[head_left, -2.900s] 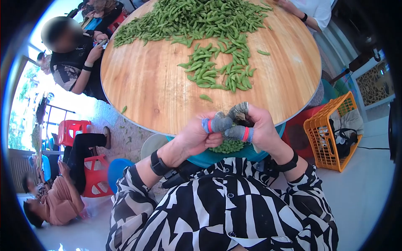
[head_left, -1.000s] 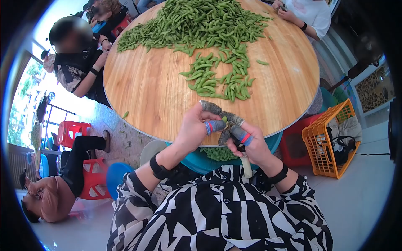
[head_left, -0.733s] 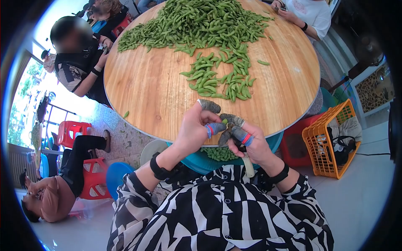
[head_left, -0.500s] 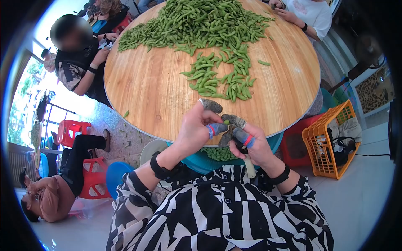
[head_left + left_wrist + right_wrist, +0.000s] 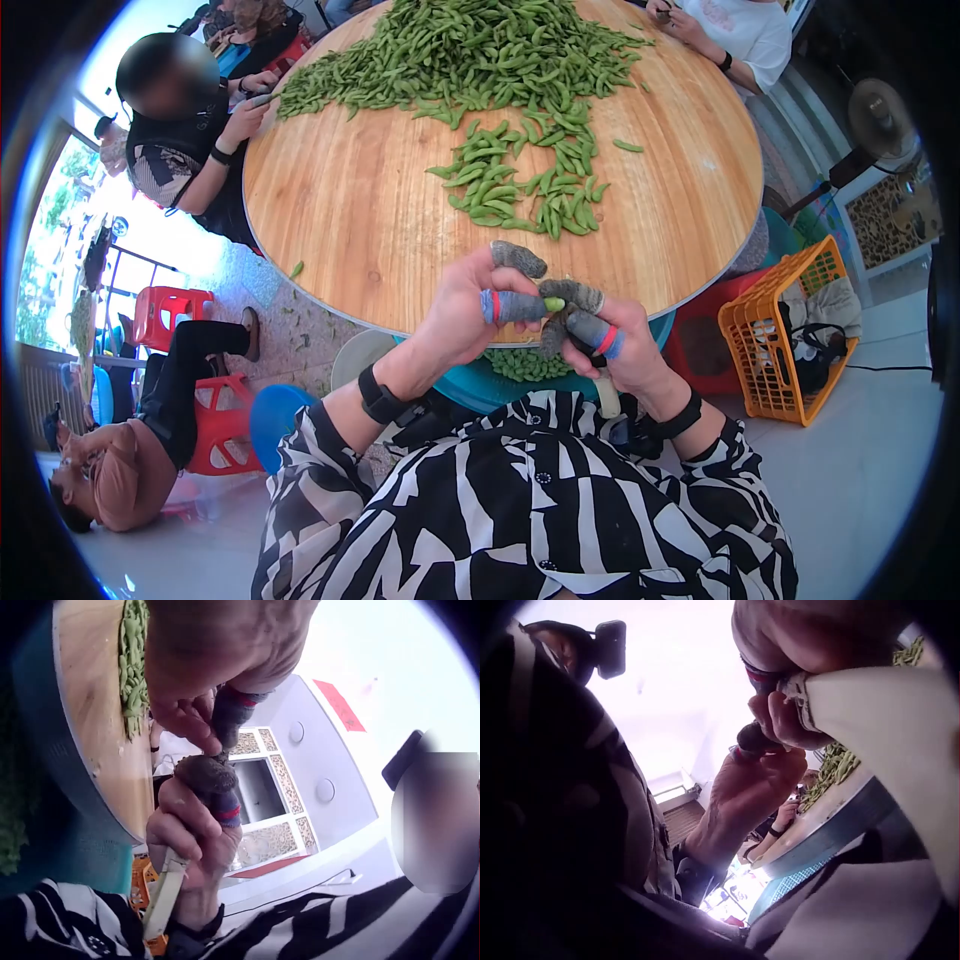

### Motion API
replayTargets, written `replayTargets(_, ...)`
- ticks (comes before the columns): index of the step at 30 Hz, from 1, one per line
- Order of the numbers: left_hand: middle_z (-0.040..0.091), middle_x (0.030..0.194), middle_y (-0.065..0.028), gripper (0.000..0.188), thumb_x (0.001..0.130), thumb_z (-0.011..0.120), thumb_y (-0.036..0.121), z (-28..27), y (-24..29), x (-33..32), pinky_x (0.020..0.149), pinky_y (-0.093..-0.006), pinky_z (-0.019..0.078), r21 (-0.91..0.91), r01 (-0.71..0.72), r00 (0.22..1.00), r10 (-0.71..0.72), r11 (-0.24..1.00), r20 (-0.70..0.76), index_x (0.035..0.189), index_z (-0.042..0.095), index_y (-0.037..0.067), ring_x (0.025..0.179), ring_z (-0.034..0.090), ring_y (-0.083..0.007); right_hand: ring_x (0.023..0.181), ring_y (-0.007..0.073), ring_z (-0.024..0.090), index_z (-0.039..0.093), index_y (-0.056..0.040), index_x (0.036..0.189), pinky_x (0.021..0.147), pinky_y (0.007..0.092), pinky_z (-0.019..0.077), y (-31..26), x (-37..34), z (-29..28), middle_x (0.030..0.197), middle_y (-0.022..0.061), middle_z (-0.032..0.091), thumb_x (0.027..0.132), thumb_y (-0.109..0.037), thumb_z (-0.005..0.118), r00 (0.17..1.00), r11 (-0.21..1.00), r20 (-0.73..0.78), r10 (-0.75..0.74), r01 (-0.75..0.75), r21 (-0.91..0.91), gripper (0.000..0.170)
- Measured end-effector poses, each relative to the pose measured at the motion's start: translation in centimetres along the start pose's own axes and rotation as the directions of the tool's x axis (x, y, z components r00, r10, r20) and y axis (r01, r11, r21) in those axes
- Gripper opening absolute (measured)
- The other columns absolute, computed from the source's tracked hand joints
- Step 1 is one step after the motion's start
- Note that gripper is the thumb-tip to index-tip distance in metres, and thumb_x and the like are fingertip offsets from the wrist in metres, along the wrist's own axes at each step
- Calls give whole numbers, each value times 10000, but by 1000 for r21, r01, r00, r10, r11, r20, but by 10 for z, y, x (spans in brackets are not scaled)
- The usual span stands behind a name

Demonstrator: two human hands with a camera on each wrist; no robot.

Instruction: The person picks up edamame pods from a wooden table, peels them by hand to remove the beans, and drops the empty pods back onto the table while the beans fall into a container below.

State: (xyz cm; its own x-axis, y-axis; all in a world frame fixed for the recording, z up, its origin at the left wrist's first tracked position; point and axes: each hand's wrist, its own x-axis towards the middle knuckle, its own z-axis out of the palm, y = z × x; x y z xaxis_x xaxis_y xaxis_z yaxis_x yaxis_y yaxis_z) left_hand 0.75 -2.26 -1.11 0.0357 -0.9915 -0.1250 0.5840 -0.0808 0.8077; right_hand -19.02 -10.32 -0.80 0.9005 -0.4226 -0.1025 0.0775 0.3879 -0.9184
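Observation:
Above the near edge of the round wooden table [image 5: 370,250], both hands meet with grey cloth caps on thumbs and index fingers. My left hand [image 5: 462,305] pinches a green soybean pod [image 5: 553,303], whose end pokes out towards the right hand. My right hand [image 5: 632,350] holds a tool by its pale handle [image 5: 163,898], which sticks out below the palm; fingers hide its working end. Its capped fingertips are right at the pod. Below the hands sits a teal basin [image 5: 468,388] with shelled green beans [image 5: 528,365] in it.
A large heap of soybean pods [image 5: 470,60] covers the far table, with a smaller group [image 5: 490,185] nearer. Other people sit at left and far right. An orange crate [image 5: 765,345] stands right, red stools [image 5: 222,425] left.
A lone pod on the near tabletop in the earliest frame is gone from there. The hands were bunched together; now a pod shows between them and the pale handle is visible.

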Motion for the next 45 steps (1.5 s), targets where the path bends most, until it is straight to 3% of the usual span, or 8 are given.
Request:
replayTargets(3, 641, 841, -103, 342, 800, 637, 5, -1, -4, -3, 633, -271, 507, -110, 98, 994, -92, 989, 61, 1104, 481, -21, 725, 634, -175, 565, 51, 502, 520, -27, 1280, 504, 191, 406, 2, -6, -1, 720, 10, 584, 942, -64, 497, 963, 853, 42, -265, 255, -455, 341)
replayTargets(11, 635, 892, -99, 436, 739, 602, -94, 24, -17, -15, 680, -281, 483, 454, -166, 984, 179, 875, 13, 1144, 477, 10, 748, 605, -178, 772, 109, 594, 579, 4, 1138, 684, 255, 483, -2, -11, 18, 858, 45, 647, 862, -33, 620, 973, 886, -137, -185, 105, -452, 281)
replayTargets(13, 620, 881, -163, 474, 696, 599, -98, 29, -4, -27, 643, -332, 481, 917, -319, 924, 292, 239, 245, 1144, 474, -5, 738, 616, -270, 821, 120, 608, 580, 9, 1117, 721, 262, 490, -2, -11, 16, 888, 55, 657, 854, -26, 629, 973, 866, -129, -191, 105, -488, 270)
replayTargets(17, 602, 814, -204, 447, 664, 578, -94, 32, 16, -54, 634, -422, 475, 926, -377, 924, 66, -6, 376, 1098, 507, -14, 738, 590, -403, 823, 111, 622, 578, 15, 1089, 714, 261, 496, -1, -16, 8, 879, 59, 656, 859, -2, 602, 953, 633, 186, -238, 298, -715, 232)
replayTargets(25, 663, 903, -21, 298, 796, 685, 25, 20, -19, -45, 789, -254, 486, 584, -79, 994, 20, 808, 106, 1078, 586, 21, 852, 604, -99, 652, 28, 476, 572, -10, 1127, 570, 172, 397, 4, -14, 6, 830, -1, 604, 891, -19, 569, 984, 944, -178, 10, -68, -321, 236)
replayTargets(32, 687, 858, -64, 247, 766, 678, 4, 3, 17, -67, 708, -273, 506, 777, -168, 986, 109, 606, 129, 1006, 626, 28, 770, 641, -135, 491, 35, 453, 568, -12, 1125, 427, 184, 335, 5, -19, -8, 706, 23, 586, 920, -64, 532, 962, 967, -273, 13, -82, -242, 214)
replayTargets(36, 601, 799, -176, 179, 647, 623, -36, -25, 75, -106, 673, -416, 491, 925, 95, 993, 95, -369, -65, 823, 609, -7, 781, 595, -381, 467, 64, 444, 547, 13, 1141, 397, 198, 324, 6, -20, -14, 704, 78, 597, 962, -142, 473, 946, 998, -320, 44, -31, 48, 249)
replayTargets(45, 538, 884, -175, 172, 741, 568, -30, -25, 59, 20, 671, -438, 455, 948, -243, 915, 275, -203, 294, 906, 546, 11, 801, 555, -394, 516, 106, 449, 516, 14, 1178, 426, 223, 354, 4, -5, 0, 729, 114, 581, 1002, -219, 358, 954, 921, -278, 116, 1, 389, 332)
